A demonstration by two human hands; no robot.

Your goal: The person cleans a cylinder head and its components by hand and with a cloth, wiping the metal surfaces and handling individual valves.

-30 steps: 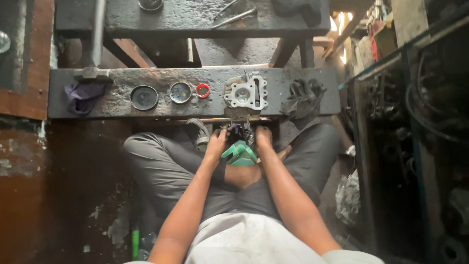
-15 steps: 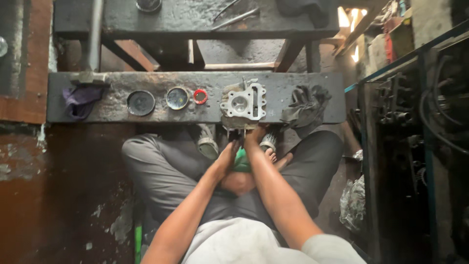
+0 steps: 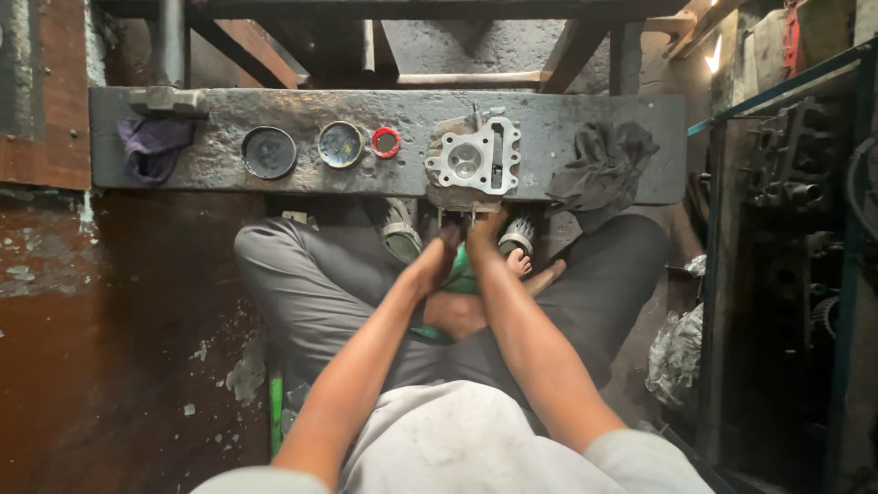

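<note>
A silver engine cylinder head [image 3: 471,160] sits on the dark plank bench [image 3: 302,110], its lower edge overhanging the front. Both my arms reach forward over my crossed legs. My left hand [image 3: 445,242] and my right hand [image 3: 485,222] are close together just under that overhanging edge, fingertips at the thin studs sticking down from it. Whether the fingers grip anything is hidden by the hands themselves. A green object [image 3: 460,274] lies on my lap beneath the wrists. A ribbed grey part [image 3: 519,233] rests by my right hand.
On the bench lie a dark round lid [image 3: 269,152], a shiny round tin [image 3: 340,144], a red ring [image 3: 386,142], a purple rag [image 3: 151,146] and a grey rag [image 3: 599,169]. A metal rack with engine parts [image 3: 786,183] stands at the right. A green-handled tool [image 3: 275,412] lies by my left thigh.
My hands have moved forward from my lap up to the bench's front edge under the cylinder head. The camera has moved closer to the bench.
</note>
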